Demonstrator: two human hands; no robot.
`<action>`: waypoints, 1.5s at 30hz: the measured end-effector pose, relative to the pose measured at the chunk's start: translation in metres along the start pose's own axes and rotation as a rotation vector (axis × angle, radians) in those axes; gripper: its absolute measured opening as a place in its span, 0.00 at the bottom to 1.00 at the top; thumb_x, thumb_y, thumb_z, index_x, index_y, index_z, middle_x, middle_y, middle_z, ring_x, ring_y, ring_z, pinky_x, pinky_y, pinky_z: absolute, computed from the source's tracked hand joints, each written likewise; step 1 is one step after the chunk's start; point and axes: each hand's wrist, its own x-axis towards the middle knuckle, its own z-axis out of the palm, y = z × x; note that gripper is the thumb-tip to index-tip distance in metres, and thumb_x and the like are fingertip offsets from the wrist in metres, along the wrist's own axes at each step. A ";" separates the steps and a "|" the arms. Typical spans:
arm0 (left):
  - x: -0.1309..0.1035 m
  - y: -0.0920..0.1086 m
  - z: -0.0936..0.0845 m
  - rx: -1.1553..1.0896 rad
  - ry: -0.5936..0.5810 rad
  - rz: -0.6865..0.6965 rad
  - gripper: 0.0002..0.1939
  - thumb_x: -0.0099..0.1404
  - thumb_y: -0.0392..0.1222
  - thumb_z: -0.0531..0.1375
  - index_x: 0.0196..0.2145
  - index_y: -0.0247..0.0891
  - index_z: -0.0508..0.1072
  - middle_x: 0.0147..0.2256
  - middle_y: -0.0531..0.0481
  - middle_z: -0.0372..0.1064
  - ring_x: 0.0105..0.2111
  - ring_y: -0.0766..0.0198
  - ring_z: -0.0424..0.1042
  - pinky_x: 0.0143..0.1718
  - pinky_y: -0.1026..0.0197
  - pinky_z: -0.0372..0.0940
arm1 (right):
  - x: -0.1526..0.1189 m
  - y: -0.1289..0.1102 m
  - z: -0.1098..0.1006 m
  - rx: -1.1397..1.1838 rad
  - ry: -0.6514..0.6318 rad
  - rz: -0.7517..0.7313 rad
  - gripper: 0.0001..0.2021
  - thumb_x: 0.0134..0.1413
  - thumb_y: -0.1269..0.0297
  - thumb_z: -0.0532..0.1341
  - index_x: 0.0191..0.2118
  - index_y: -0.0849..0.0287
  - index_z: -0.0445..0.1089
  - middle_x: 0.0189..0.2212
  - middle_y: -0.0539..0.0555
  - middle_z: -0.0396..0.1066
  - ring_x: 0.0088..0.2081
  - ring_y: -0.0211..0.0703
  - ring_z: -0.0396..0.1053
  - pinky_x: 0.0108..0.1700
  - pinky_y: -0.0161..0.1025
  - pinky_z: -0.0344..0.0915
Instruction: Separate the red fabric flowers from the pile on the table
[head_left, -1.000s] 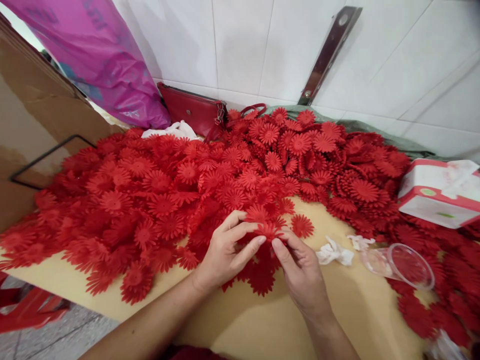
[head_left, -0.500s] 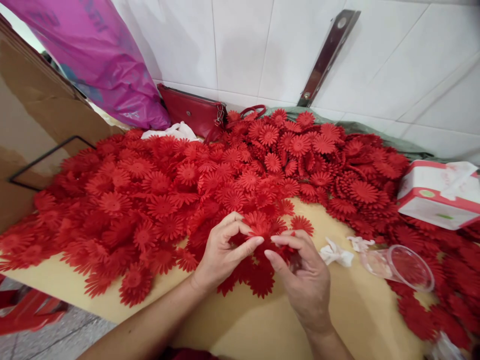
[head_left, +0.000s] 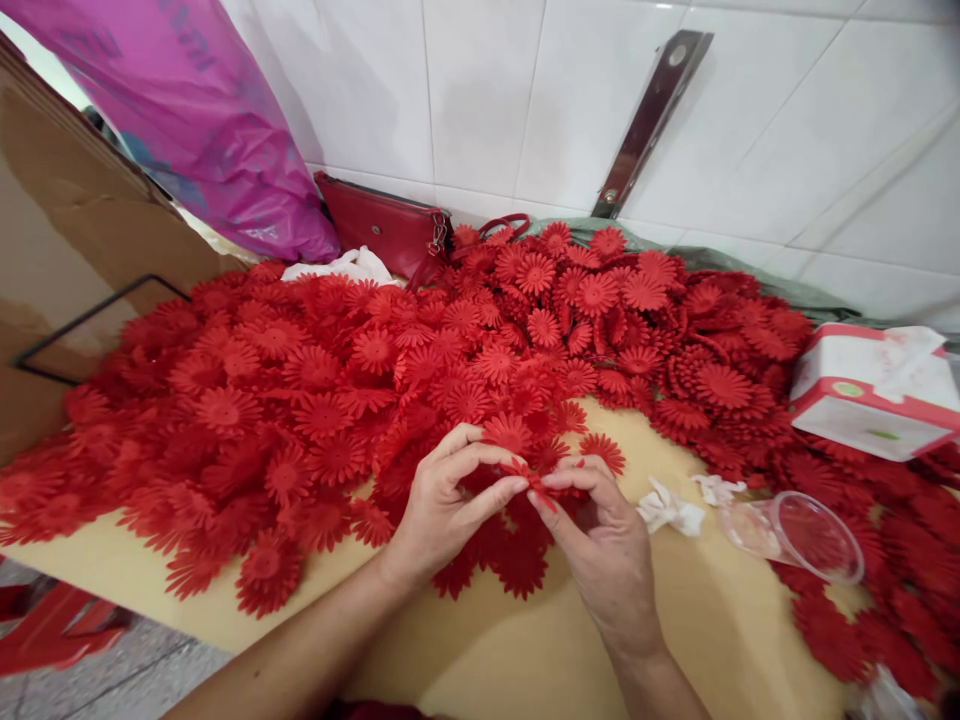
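Observation:
My left hand [head_left: 450, 495] pinches a small red petal piece, a fabric flower [head_left: 525, 474], between thumb and index finger over the middle of the table. From the other side my right hand [head_left: 611, 540] closes thumb and fingertips on the same flower, so the two hands nearly meet. Fingertips hide much of the flower. Beneath and behind the hands lie more loose red flowers [head_left: 517, 560], flat with many narrow petals. A single flower [head_left: 602, 453] rests just beyond my right fingers.
A large heap of red flowers [head_left: 322, 410] spreads across the yellowish table [head_left: 480, 660]. At right are a tissue box [head_left: 862, 410], a clear plastic cup [head_left: 795, 535] and crumpled tissue [head_left: 671, 510]. A red purse [head_left: 382, 230] and purple bag [head_left: 247, 150] stand against the wall, beside a cardboard box [head_left: 67, 230].
My right hand has moved slightly left, and its thumb and fingertips have closed onto the flower held by my left hand. The left hand has barely moved.

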 end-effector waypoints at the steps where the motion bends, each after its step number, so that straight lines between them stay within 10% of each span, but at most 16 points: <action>1: 0.000 0.000 0.000 0.027 0.018 -0.014 0.05 0.64 0.38 0.69 0.39 0.39 0.80 0.36 0.51 0.73 0.39 0.66 0.71 0.44 0.65 0.66 | 0.000 -0.001 0.000 0.027 0.001 -0.011 0.04 0.57 0.67 0.69 0.36 0.51 0.75 0.37 0.48 0.68 0.43 0.38 0.68 0.47 0.35 0.66; 13: -0.004 -0.003 -0.003 0.079 0.276 -0.053 0.11 0.71 0.38 0.61 0.49 0.43 0.79 0.43 0.47 0.74 0.47 0.60 0.68 0.54 0.56 0.64 | 0.001 0.001 0.002 -0.152 0.000 0.097 0.08 0.56 0.57 0.70 0.39 0.53 0.75 0.39 0.51 0.73 0.44 0.44 0.70 0.52 0.43 0.66; 21: -0.006 0.001 0.003 0.087 0.060 -0.045 0.21 0.68 0.41 0.64 0.58 0.42 0.73 0.42 0.45 0.75 0.48 0.57 0.71 0.59 0.48 0.64 | -0.003 -0.009 -0.004 -0.041 -0.095 0.219 0.22 0.69 0.54 0.55 0.66 0.45 0.63 0.65 0.53 0.64 0.65 0.50 0.63 0.67 0.53 0.59; 29: -0.008 0.002 0.007 0.145 -0.015 -0.087 0.27 0.64 0.45 0.68 0.60 0.43 0.72 0.52 0.44 0.65 0.42 0.63 0.73 0.50 0.57 0.72 | -0.004 -0.003 0.008 0.089 0.024 0.325 0.22 0.61 0.54 0.65 0.58 0.52 0.64 0.46 0.56 0.78 0.47 0.46 0.77 0.51 0.45 0.74; 37: -0.008 -0.005 0.011 0.066 0.024 -0.112 0.22 0.66 0.41 0.66 0.58 0.44 0.75 0.41 0.49 0.69 0.38 0.65 0.73 0.58 0.54 0.67 | -0.006 0.002 0.006 -0.015 -0.038 0.281 0.14 0.63 0.53 0.63 0.49 0.55 0.69 0.43 0.55 0.79 0.43 0.45 0.77 0.48 0.43 0.73; 45: -0.004 -0.004 0.010 0.002 0.031 -0.136 0.16 0.64 0.40 0.68 0.50 0.43 0.80 0.36 0.51 0.66 0.31 0.69 0.70 0.34 0.66 0.69 | -0.003 -0.001 0.006 0.026 -0.071 0.240 0.12 0.62 0.55 0.64 0.47 0.54 0.72 0.42 0.52 0.77 0.43 0.43 0.75 0.49 0.41 0.71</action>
